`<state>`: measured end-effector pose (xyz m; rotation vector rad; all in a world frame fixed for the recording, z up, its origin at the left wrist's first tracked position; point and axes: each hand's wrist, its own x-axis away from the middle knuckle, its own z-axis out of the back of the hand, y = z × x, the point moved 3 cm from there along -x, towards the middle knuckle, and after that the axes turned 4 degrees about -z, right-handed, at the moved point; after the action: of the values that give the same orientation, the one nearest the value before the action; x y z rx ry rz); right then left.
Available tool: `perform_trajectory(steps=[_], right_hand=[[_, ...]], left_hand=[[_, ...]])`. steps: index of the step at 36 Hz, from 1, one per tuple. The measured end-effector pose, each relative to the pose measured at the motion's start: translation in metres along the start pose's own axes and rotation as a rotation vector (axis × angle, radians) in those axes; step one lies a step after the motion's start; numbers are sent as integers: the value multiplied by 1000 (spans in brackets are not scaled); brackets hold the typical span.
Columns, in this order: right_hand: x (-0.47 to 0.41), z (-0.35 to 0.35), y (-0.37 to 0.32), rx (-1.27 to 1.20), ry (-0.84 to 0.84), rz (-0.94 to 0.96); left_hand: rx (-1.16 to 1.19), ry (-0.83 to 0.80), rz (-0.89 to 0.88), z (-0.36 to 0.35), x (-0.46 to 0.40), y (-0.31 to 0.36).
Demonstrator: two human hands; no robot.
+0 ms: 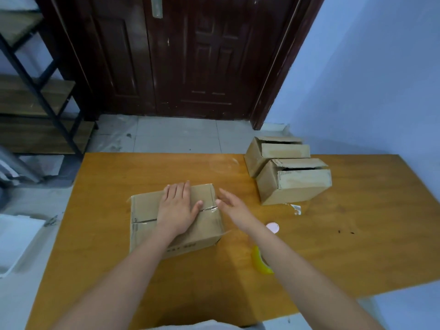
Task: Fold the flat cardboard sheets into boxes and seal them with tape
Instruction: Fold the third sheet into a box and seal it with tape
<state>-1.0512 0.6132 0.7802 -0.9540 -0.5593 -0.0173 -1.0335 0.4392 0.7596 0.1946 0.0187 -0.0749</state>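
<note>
A folded cardboard box [145,210] sits in the middle of the wooden table [357,234], its top flaps closed with clear tape along the centre seam. My left hand [177,208] lies flat on the box top, fingers straight, pressing over the seam. My right hand [234,208] hovers at the box's right edge with fingers extended, its fingertips near the tape end; it holds nothing. A yellow tape roll [259,260] lies on the table, partly hidden under my right forearm.
Two more cardboard boxes [292,182] lie on their sides at the table's far right, with a scrap of clear tape [296,208] in front of them. A small pink round object [272,227] rests beside my right wrist. A dark door and a metal shelf [35,91] stand beyond the table.
</note>
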Motion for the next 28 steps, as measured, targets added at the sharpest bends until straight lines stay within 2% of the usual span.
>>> perform_trajectory(steps=[6, 9, 14, 22, 28], right_hand=[[-7, -16, 0, -123, 42, -85], [-5, -8, -2, -73, 78, -26], [12, 18, 7, -1, 272, 111], [46, -8, 34, 286, 114, 250], [56, -15, 50, 456, 110, 247]], left_hand=[[-42, -81, 15, 5, -1, 0], [-45, -95, 18, 6, 0, 0], [-31, -133, 8, 7, 0, 1], [-30, -133, 18, 5, 0, 0], [-28, -139, 22, 6, 1, 1]])
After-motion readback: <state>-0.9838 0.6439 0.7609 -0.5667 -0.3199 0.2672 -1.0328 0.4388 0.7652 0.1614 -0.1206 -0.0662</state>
